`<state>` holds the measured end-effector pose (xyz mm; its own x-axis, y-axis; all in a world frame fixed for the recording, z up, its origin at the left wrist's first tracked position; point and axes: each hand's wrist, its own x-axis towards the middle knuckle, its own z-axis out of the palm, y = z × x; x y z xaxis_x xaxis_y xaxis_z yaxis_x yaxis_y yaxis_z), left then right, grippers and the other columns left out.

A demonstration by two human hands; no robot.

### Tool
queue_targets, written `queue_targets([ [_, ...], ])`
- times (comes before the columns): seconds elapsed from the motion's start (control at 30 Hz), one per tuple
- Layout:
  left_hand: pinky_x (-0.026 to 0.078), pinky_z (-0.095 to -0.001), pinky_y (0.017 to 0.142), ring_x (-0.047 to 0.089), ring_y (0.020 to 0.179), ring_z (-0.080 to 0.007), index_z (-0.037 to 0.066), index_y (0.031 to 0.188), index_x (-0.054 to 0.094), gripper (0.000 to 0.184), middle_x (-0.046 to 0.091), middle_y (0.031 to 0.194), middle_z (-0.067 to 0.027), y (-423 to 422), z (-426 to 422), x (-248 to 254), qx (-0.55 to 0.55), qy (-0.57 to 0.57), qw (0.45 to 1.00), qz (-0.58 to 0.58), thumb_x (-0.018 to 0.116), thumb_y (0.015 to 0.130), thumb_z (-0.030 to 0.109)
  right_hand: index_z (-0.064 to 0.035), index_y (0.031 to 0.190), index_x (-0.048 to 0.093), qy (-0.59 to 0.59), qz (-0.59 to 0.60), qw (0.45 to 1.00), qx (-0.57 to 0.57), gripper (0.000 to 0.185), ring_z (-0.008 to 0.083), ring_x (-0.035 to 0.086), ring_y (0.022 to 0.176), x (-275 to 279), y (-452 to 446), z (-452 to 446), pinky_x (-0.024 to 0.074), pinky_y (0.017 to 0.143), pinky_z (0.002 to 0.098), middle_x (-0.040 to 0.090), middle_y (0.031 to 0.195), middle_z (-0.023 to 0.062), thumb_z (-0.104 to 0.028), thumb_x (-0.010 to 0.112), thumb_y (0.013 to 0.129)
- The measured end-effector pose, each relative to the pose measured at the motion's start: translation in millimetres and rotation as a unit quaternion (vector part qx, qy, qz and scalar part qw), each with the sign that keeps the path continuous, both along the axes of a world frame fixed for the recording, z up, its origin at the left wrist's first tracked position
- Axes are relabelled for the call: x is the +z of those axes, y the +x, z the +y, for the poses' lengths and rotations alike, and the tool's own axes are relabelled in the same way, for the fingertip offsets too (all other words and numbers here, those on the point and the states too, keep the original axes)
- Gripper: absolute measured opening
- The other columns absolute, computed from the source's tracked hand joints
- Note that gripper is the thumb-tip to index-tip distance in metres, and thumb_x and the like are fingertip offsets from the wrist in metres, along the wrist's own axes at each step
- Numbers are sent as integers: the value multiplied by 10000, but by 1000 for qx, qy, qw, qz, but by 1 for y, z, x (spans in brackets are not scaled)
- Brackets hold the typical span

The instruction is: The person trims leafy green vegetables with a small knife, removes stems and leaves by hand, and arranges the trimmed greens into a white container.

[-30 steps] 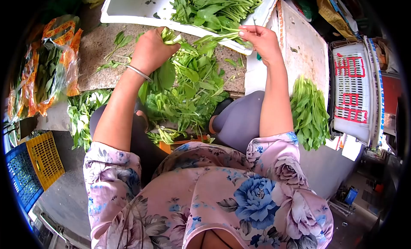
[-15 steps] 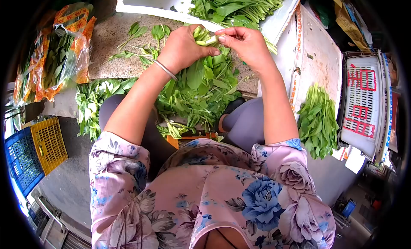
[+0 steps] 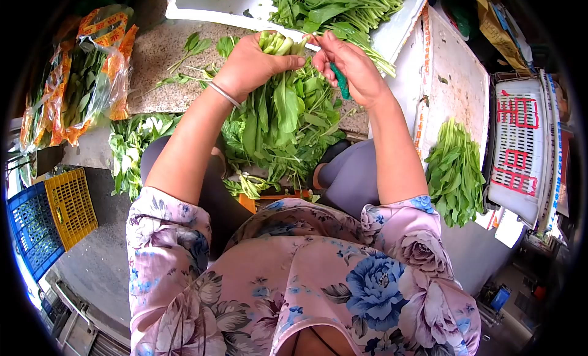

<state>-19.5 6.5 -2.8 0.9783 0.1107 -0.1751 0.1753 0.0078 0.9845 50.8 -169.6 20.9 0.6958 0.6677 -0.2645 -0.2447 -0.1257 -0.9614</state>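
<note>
Shifted leftward since the earlier frame, the left hand [image 3: 252, 65] closes around a bunch of greens [image 3: 284, 102], stems [image 3: 282, 45] pointing away from the body [image 3: 294, 276]; just right of these, the right hand [image 3: 348, 63] curls round a green handle [image 3: 339, 82]

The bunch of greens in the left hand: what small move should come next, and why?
Perhaps bring the right hand to the stem ends of the bunch: they jut out, exposed, from the left hand, and the right hand, holding a partly hidden green item, is close beside them.
</note>
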Motion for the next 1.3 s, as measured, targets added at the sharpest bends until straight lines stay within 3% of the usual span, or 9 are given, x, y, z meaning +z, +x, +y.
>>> queue_targets([
  [0.07, 466, -244, 655, 555, 702, -90, 6, 894, 605, 297, 623, 800, -24, -1, 1, 3, 0, -5, 1000, -7, 751, 656, 105, -8, 990, 563, 17, 29, 999, 21, 374, 35, 383, 541, -1, -1, 0, 318, 469, 164, 483, 685, -16, -353, 443, 906],
  [0.23, 462, -236, 663, 555, 708, -80, 21, 907, 612, 274, 623, 809, -8, -4, 2, 5, -9, 6, 1000, -29, 739, 680, 107, -40, 818, 523, 1, -47, 993, 107, 308, 38, 373, 526, -4, -3, 5, 313, 470, 164, 494, 693, 3, -316, 429, 918],
  [0.33, 460, -233, 676, 557, 714, -79, 22, 922, 614, 267, 627, 821, -9, -6, 3, 9, -14, 17, 999, -34, 726, 691, 96, -38, 835, 529, 8, 6, 995, 97, 265, 36, 364, 527, -5, -4, 9, 311, 478, 160, 491, 691, -4, -280, 453, 911],
  [0.53, 464, -238, 683, 563, 714, -90, 12, 925, 611, 270, 630, 830, -17, -6, 8, 12, -21, -6, 1000, -18, 717, 683, 68, -50, 757, 555, 19, -37, 997, 61, 300, 26, 374, 553, -11, -8, 15, 303, 472, 164, 484, 645, -26, -324, 519, 874],
  [0.77, 475, -241, 658, 577, 713, -95, 38, 935, 608, 282, 625, 826, -13, -5, 15, 5, -33, -79, 996, 5, 729, 681, 57, -40, 883, 590, -18, -65, 998, 18, 254, 22, 310, 515, -11, -11, 19, 264, 450, 160, 386, 617, -55, -274, 493, 897],
  [0.87, 478, -242, 664, 583, 717, -98, 35, 933, 607, 274, 627, 831, -20, -6, 16, 9, -50, -64, 996, 29, 724, 685, 54, -41, 1040, 592, -36, -96, 994, 20, 298, 23, 306, 505, -13, -6, 16, 258, 435, 165, 377, 605, -60, -282, 501, 892],
  [0.93, 477, -244, 645, 577, 705, -102, 25, 903, 606, 268, 623, 807, -20, -7, 17, 9, -48, -75, 996, 21, 736, 673, 68, -25, 1159, 531, -41, -38, 998, 9, 395, 24, 335, 509, -9, -3, 14, 263, 426, 159, 395, 599, -58, -298, 529, 874],
  [1.17, 474, -247, 665, 577, 723, -111, 12, 905, 608, 296, 627, 817, -29, -8, 15, 7, -58, -93, 994, 15, 751, 656, 85, 17, 1013, 573, -10, -87, 996, 3, 337, 26, 461, 561, -8, -11, 19, 307, 425, 144, 585, 741, 11, -196, 671, 771],
  [1.3, 476, -249, 667, 580, 718, -115, 13, 909, 609, 301, 628, 820, -34, -11, 15, 13, -55, -85, 995, 23, 748, 650, 80, 20, 1008, 575, -7, -38, 999, 17, 320, 32, 482, 580, -10, -7, 14, 319, 435, 143, 576, 737, 8, -177, 665, 772],
])
